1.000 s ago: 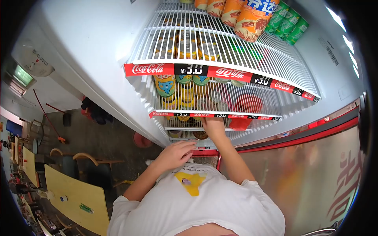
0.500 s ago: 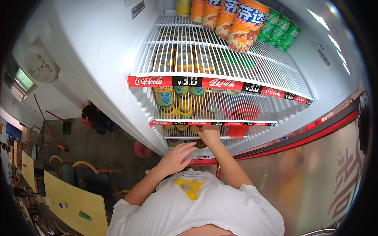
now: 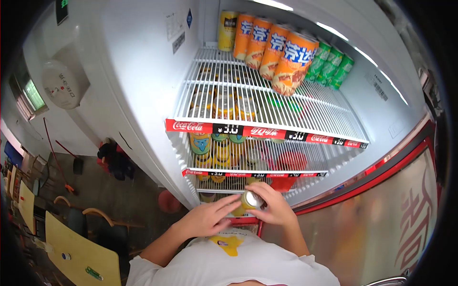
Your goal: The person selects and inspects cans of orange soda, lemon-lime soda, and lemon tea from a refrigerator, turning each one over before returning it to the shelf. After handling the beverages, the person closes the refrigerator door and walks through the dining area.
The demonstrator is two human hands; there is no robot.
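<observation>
In front of the lower fridge shelves, my right hand (image 3: 274, 206) is wrapped round a drink can (image 3: 253, 199) with a silver end and a yellowish side. The can is tilted, its silver end facing up toward me. To its left, my left hand (image 3: 206, 220) has its fingers stretched out, the tips right at the can's side. Behind the hands runs the lower shelf's red price strip (image 3: 229, 173). Yellow cans (image 3: 222, 157) and a can with a blue-green top (image 3: 200, 143) stand on the shelf above that strip.
Orange cans (image 3: 292, 66), green cans (image 3: 341, 71) and a yellow can (image 3: 228, 31) stand on the top wire shelf (image 3: 191, 107). A red item (image 3: 291, 162) sits lower right. The open fridge door (image 3: 353, 214) is at right. A yellow table (image 3: 81, 248) stands left.
My right hand has come out from the shelf with a can in it. My left hand has moved to the can's side. The view has tilted upward.
</observation>
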